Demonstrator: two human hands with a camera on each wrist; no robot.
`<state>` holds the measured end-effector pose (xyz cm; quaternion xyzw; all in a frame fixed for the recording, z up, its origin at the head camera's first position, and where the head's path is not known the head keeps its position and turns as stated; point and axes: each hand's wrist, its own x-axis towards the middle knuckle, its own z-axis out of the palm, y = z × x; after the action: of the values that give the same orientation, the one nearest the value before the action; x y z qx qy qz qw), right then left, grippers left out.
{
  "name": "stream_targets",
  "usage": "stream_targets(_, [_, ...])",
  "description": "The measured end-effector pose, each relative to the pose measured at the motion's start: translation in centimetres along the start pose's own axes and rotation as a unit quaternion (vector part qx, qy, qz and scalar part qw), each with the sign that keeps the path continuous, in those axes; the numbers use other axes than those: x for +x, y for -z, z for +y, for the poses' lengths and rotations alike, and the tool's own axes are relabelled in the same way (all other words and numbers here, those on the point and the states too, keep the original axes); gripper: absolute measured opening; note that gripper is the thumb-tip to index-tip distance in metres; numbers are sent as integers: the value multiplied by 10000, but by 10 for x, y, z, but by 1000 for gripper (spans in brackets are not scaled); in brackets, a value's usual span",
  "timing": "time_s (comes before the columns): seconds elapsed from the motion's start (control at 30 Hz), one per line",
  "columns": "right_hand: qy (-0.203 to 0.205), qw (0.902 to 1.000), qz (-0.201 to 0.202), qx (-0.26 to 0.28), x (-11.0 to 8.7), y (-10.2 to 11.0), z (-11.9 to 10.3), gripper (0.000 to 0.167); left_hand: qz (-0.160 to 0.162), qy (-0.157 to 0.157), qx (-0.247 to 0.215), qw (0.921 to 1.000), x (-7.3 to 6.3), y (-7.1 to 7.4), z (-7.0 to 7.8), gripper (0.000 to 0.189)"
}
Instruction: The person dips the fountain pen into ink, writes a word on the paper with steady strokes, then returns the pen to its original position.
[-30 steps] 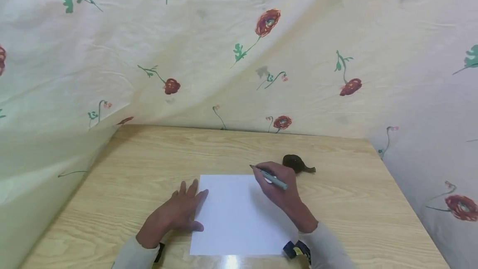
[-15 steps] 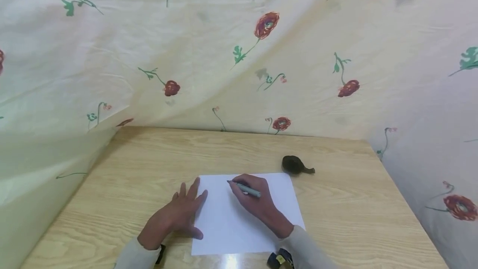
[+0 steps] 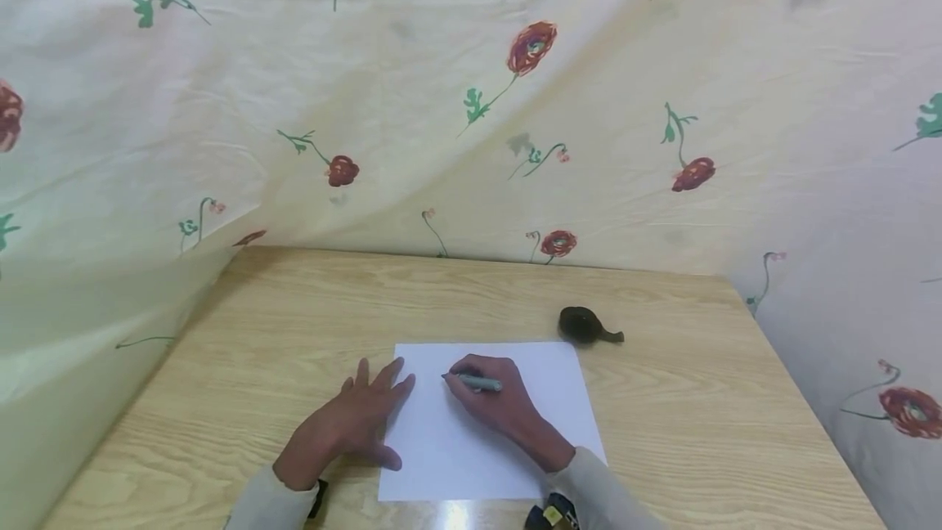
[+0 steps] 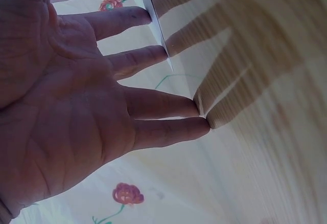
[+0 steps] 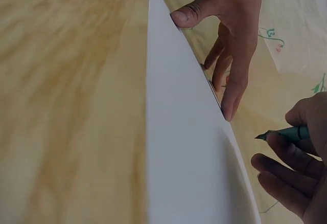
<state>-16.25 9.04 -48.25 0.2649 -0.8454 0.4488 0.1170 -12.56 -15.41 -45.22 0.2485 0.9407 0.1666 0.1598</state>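
Note:
A blank white sheet of paper (image 3: 456, 464) lies on the wooden table. My left hand (image 3: 352, 425) rests with spread, straight fingers along its left edge; in the left wrist view, two fingertips touch the paper's edge and two others touch the wood. Over the upper middle of the sheet, my right hand (image 3: 508, 411) pinches a grey-green pen (image 5: 294, 133) between thumb and fingers. The pen's dark pointed tip faces left, and in the right wrist view it appears above the sheet's surface. No mark shows on the paper.
A small dark rounded object (image 3: 580, 325) with a short stem-like end lies just beyond the sheet's upper right corner. Flower-printed cloth (image 3: 412, 105) hangs behind the table (image 3: 684, 399) and along both sides. Dark wrist devices sit below both sleeves.
My right hand has carried the pen left from the sheet's upper right to its upper middle, and slightly nearer. The left hand has stayed on the left edge.

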Motion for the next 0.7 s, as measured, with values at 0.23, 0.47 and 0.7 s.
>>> stream_targets(0.23, [22, 9997, -240, -61, -2, -3, -1, 6, 1, 19, 57, 10000, 0, 1, 1, 112])
stream_targets(0.47, [103, 9997, -218, -12, -4, -4, 1, 7, -57, 99, 62, 9999, 0, 4, 3, 112])
stream_targets(0.7, [100, 9994, -303, -130, -3, -4, 1, 5, -45, 93, 20, 9999, -1, 5, 4, 112])
